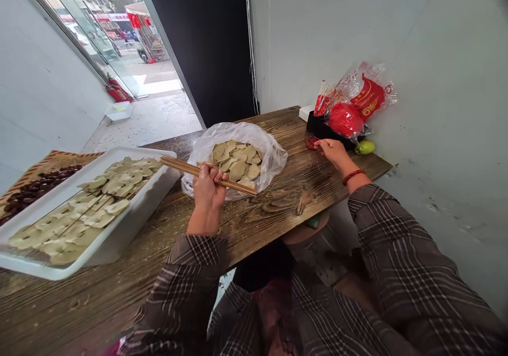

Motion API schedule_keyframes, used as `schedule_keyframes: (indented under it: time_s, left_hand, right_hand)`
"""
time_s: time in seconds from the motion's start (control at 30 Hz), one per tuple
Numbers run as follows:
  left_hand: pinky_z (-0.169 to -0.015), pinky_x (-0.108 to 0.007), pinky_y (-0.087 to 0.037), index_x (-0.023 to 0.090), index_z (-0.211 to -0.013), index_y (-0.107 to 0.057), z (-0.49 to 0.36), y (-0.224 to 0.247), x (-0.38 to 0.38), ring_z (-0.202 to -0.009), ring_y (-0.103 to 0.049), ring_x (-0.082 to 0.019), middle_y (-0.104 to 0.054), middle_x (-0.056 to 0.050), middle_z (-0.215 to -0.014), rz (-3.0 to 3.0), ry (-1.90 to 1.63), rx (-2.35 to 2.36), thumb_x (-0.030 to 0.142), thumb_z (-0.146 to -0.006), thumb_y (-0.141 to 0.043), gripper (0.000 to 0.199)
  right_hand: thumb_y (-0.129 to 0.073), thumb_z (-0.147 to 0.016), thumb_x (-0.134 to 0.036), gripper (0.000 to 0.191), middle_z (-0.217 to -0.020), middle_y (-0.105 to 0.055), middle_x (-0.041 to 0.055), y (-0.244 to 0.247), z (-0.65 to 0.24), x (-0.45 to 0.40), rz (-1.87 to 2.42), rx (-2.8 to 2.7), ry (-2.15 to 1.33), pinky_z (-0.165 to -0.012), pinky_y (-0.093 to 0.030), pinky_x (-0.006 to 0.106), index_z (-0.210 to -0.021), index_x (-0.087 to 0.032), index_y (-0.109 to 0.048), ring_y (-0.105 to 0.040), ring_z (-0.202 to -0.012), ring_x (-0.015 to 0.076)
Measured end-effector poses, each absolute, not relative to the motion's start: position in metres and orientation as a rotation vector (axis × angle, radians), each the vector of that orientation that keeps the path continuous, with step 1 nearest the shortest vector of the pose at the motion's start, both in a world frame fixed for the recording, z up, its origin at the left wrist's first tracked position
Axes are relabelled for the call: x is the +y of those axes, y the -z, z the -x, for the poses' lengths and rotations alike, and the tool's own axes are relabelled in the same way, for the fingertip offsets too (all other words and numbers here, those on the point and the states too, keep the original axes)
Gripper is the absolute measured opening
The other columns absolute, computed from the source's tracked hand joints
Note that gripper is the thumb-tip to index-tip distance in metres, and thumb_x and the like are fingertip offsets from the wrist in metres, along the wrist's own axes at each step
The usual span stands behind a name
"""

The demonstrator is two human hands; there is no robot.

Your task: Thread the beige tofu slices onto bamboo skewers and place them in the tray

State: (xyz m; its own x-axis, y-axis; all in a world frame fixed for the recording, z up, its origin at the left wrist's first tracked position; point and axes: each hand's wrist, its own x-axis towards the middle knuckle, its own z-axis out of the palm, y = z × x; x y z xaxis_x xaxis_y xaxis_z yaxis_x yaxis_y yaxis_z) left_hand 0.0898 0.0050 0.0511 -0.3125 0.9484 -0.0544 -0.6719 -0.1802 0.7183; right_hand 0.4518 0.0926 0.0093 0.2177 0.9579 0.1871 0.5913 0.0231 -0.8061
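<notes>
Clamping a bundle of thin sticks (186,167), my left grip (209,191) is wrapped round it, the sticks slanting across the near side of a clear plastic bag (273,161). My right grip (333,152) is over the table (262,218), fingertips at a red-handled thing (311,143); I cannot tell whether they have closed on it. To my left, a white tray (146,201) holds flat, pale slices (105,197), some threaded on sticks. Loose slices (237,171) lie in the opened bag, its near edge partly covered by my bundle. Beyond the tray, dark reddish pieces (43,184) are heaped. Past my right grip, a yellow-green fruit (365,146), a black holder (315,126) and red items in clear wrapping (347,118) crowd the table's end against the wall (317,33). Farther off are a black panel (202,44), red fire extinguishers (117,90) and, outside, a canopy (137,9).
</notes>
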Motion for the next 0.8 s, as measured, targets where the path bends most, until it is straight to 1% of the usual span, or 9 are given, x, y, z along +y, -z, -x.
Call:
schedule_keyframes:
  time_s: [0.1, 0.2, 0.3, 0.37, 0.47, 0.57, 0.67, 0.73, 0.8]
  left_hand:
    - [-0.045, -0.019, -0.035, 0.018, -0.071, -0.045, -0.093, -0.047, 0.006, -0.036, -0.026, -0.005, -0.027, 0.011, -0.043, -0.488, -1.753, 0.776, 0.028, -0.100, -0.046, 0.031]
    - [-0.046, -0.019, -0.036, 0.018, -0.071, -0.045, -0.096, -0.041, 0.006, -0.037, -0.027, -0.005, -0.028, 0.010, -0.044, -0.481, -1.740, 0.774, 0.026, -0.101, -0.044, 0.030]
    - [-0.049, -0.020, -0.041, 0.017, -0.072, -0.046, -0.099, -0.036, 0.006, -0.038, -0.029, -0.005, -0.028, 0.010, -0.045, -0.492, -1.726, 0.778, 0.026, -0.101, -0.044, 0.030]
    - [-0.051, -0.021, -0.043, 0.017, -0.072, -0.047, -0.102, -0.034, 0.004, -0.039, -0.032, -0.005, -0.029, 0.010, -0.045, -0.520, -1.713, 0.781, 0.029, -0.099, -0.048, 0.030]
    - [-0.056, -0.022, -0.047, 0.018, -0.073, -0.049, -0.106, -0.031, 0.001, -0.042, -0.040, -0.006, -0.036, 0.009, -0.048, -0.587, -1.703, 0.771, 0.033, -0.094, -0.058, 0.028]
    - [-0.063, -0.025, -0.051, 0.017, -0.071, -0.050, -0.110, -0.029, -0.002, -0.048, -0.050, -0.007, -0.046, 0.007, -0.053, -0.647, -1.703, 0.779, 0.038, -0.089, -0.064, 0.031]
    - [-0.069, -0.027, -0.053, 0.017, -0.076, -0.054, -0.113, -0.026, -0.005, -0.060, -0.061, -0.011, -0.055, 0.004, -0.060, -0.719, -1.682, 0.808, 0.047, -0.083, -0.068, 0.034]
    - [-0.071, -0.027, -0.053, 0.018, -0.084, -0.057, -0.115, -0.024, -0.006, -0.068, -0.065, -0.013, -0.062, 0.002, -0.069, -0.783, -1.668, 0.817, 0.050, -0.080, -0.070, 0.035]
    - [-0.070, -0.026, -0.053, 0.019, -0.093, -0.060, -0.115, -0.023, -0.007, -0.071, -0.066, -0.013, -0.066, 0.000, -0.077, -0.836, -1.633, 0.815, 0.052, -0.079, -0.070, 0.038]
  right_hand:
    - [-0.042, -0.096, -0.035, 0.037, -0.097, -0.075, 0.0128, -0.015, -0.455, 0.085, 1.606, -1.334, -0.574, -0.063, -0.049, 0.022, -0.099, -0.011, -0.070, -0.068, -0.077, 0.0132]
    - [-0.048, -0.093, -0.038, 0.034, -0.093, -0.075, 0.0104, -0.020, -0.429, 0.067, 1.481, -1.300, -0.652, -0.060, -0.048, 0.022, -0.098, -0.013, -0.070, -0.067, -0.073, 0.0130]
    - [-0.050, -0.093, -0.037, 0.031, -0.094, -0.075, 0.0080, -0.021, -0.371, 0.040, 1.282, -1.567, -0.768, -0.072, -0.051, 0.028, -0.102, -0.015, -0.071, -0.068, -0.082, 0.0161]
    - [-0.057, -0.091, -0.036, 0.030, -0.102, -0.075, 0.0086, -0.018, -0.322, 0.021, 1.167, -1.837, -0.756, -0.083, -0.051, 0.032, -0.109, -0.016, -0.070, -0.068, -0.093, 0.0196]
    - [-0.055, -0.094, -0.034, 0.047, -0.114, -0.071, 0.0135, -0.010, -0.259, -0.002, 1.038, -2.044, -0.799, -0.090, -0.049, 0.037, -0.135, -0.012, -0.054, -0.066, -0.104, 0.0241]
    - [-0.049, -0.098, -0.031, 0.049, -0.124, -0.066, 0.0167, -0.001, -0.227, -0.014, 1.046, -2.059, -0.785, -0.092, -0.048, 0.037, -0.142, -0.011, -0.044, -0.064, -0.112, 0.0249]
    - [-0.043, -0.101, -0.031, 0.039, -0.117, -0.069, 0.0139, 0.004, -0.231, -0.020, 1.122, -2.067, -0.714, -0.086, -0.048, 0.034, -0.137, -0.016, -0.049, -0.066, -0.103, 0.0236]
    - [-0.040, -0.102, -0.032, 0.032, -0.106, -0.071, 0.0104, 0.006, -0.248, -0.022, 1.161, -2.075, -0.636, -0.081, -0.047, 0.031, -0.125, -0.018, -0.057, -0.067, -0.095, 0.0218]
    - [-0.036, -0.103, -0.034, 0.031, -0.091, -0.071, 0.0072, 0.009, -0.272, -0.019, 1.240, -2.018, -0.555, -0.074, -0.045, 0.028, -0.110, -0.019, -0.062, -0.066, -0.084, 0.0200]
